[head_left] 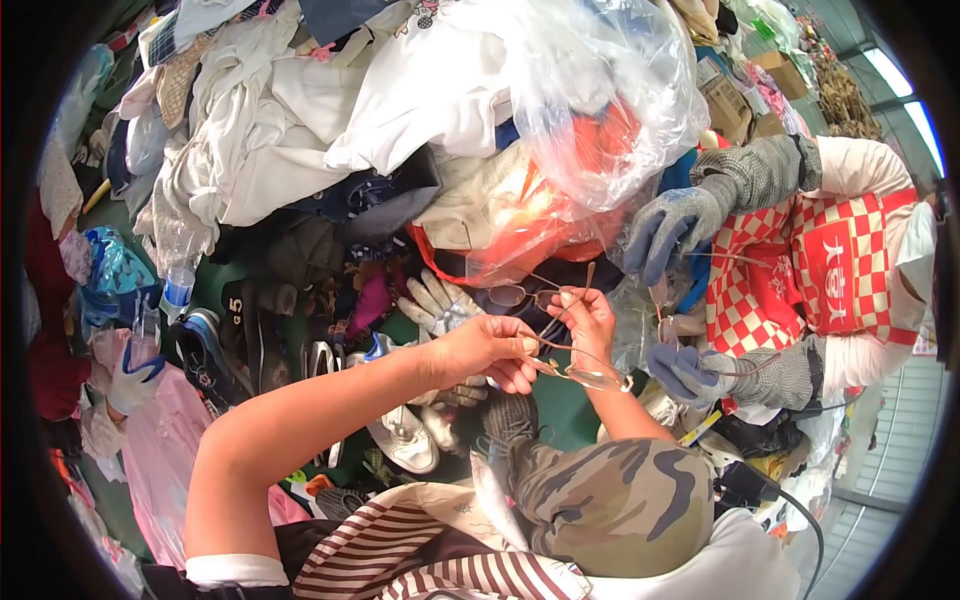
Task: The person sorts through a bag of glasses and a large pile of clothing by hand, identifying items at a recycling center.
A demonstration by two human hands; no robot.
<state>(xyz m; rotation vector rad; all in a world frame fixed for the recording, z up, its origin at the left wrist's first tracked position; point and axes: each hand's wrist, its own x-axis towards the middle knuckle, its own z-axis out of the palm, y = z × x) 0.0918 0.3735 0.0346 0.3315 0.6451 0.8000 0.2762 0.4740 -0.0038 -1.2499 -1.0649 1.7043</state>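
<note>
Head view: eyeglasses [597, 380] above cluttered green tabletop [570, 412], ceiling light [889, 73].

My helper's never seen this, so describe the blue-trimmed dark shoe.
Find the big white clothes heap at the top. Below its left part, just above the pink material, lies the dark shoe; its blue trim sets it apart from the mostly black items to its right.

Eyeglasses [598, 381]: thin, kinda brownish frame. Cap [615, 500]: full camo, greens, browns, dark grey patches. Bib apron [745, 322]: loud red-and-cream checks, white lettering on red. Striped cloth [370, 545]: maroon and cream. Work glove [662, 237]: grey, bluish fingers. Plastic sheet [165, 455]: bubblegum pink. Tabletop [568, 425]: dark green.
</note>
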